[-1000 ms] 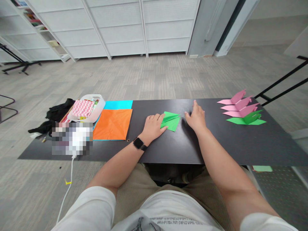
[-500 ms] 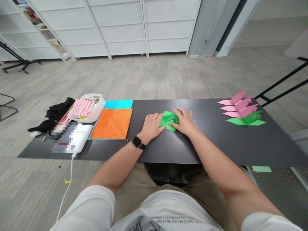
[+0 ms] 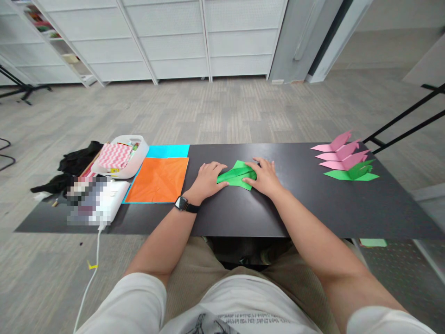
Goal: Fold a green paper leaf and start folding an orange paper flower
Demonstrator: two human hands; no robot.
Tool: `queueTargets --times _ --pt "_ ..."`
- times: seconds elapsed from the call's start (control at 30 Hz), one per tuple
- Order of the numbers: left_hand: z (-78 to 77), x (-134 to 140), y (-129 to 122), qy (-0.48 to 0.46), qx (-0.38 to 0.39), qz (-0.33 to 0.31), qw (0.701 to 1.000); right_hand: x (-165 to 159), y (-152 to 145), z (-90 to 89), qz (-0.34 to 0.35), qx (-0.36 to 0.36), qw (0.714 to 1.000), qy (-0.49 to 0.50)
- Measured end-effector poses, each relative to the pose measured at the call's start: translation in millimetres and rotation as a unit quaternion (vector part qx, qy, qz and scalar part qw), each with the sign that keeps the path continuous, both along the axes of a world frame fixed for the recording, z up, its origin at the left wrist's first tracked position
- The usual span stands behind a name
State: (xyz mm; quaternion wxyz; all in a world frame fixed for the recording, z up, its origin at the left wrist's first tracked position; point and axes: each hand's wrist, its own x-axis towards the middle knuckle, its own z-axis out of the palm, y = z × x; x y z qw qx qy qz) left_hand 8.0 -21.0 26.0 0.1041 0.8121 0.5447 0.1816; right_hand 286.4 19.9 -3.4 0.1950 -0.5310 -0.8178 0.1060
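On the black table in front of me lies a partly folded piece of green origami paper (image 3: 238, 175), its long pointed end toward the left and wider flaps at its middle. My left hand (image 3: 207, 180) grips that pointed end, thumb on the near side and fingers on the far side. At the paper's right end, my right hand (image 3: 264, 177) has its thumb and index finger closed around the folds. The right tip is hidden under that hand.
Folded pink paper birds (image 3: 344, 155) stand in a row at the right, with a green paper bird (image 3: 356, 172) nearest me. Orange paper (image 3: 158, 180) lies over blue paper (image 3: 168, 150) at left, beside a white basket (image 3: 141, 157), a white device with a cable (image 3: 118, 199) and black cloth (image 3: 78, 160).
My left hand has slid leftward along the green paper, uncovering its long pointed left end. My right hand stays at the right end, nearly unmoved. The view has shifted slightly.
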Motion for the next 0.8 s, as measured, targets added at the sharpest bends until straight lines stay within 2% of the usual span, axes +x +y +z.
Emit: queueTargets --times 0.43,0.8 --pt "6.7 -19.3 4.6 -0.085 0.002 -0.03 0.996 3.5 0.2 0.6 -0.008 -0.004 1.0 -0.001" --pt "4.2 -24.9 6.5 -0.077 -0.028 -0.045 0.996 6.4 0.5 4.7 -0.014 -0.013 1.0 -0.004"
